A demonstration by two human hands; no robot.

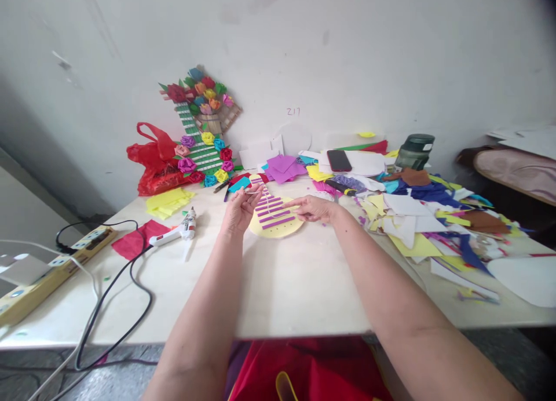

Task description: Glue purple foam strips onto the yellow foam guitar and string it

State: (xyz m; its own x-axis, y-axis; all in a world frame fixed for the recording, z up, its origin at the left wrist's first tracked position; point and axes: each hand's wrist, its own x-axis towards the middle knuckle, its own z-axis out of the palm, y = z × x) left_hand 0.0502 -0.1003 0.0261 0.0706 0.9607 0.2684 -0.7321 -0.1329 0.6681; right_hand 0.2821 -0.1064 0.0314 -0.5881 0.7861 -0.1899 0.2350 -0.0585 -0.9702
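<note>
A pale yellow card cut-out (282, 233) with a round base and a narrow neck lies flat on the table, striped across with purple strips (277, 221). Small dark dots run along its lower part. My left hand (243, 207) is at its left edge beside the neck, fingers loosely extended and apart. From the right, my right hand (313, 208) reaches over the base with its index finger stretched toward the strips and the other fingers partly bent. Nothing plainly shows in either hand.
A white glue gun (185, 227) and power strip (56, 268) with cables are left. Behind stand a red bag (154, 163) and green-striped flower craft (204, 152). Purple paper (284, 168), a phone (339, 160), a cutter (341, 186), a bottle (414, 152) and paper scraps (417, 215) lie right.
</note>
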